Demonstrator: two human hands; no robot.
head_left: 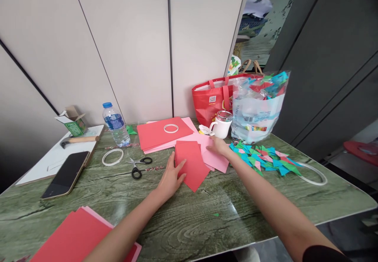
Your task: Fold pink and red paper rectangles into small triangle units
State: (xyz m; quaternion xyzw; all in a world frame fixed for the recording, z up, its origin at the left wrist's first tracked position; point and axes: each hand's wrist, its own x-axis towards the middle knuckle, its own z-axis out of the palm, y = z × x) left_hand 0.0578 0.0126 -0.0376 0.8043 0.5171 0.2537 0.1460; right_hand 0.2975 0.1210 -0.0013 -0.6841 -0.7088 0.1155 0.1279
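My left hand [170,178] lies with fingers spread along the left edge and on top of a small stack of red paper [193,165]. Beside it, my right hand [219,146] has its fingers bent at the pink paper [217,162], appearing to grip it; its fingertips are partly hidden. Behind both hands, larger red sheets [156,132] lie over pink ones, topped by a white ring [171,128]. Black-handled scissors [138,165] rest left of my left hand with their blades apart. A white lidded mug [222,126] stands just beyond my right hand.
Folded coloured paper pieces [262,158] are heaped at right, near a large white ring [315,175] and a filled plastic bag [256,108]. A water bottle [116,126], phone [66,174] and wooden-handled hammer-like tool [82,139] lie left. Red sheets [73,238] occupy the near left.
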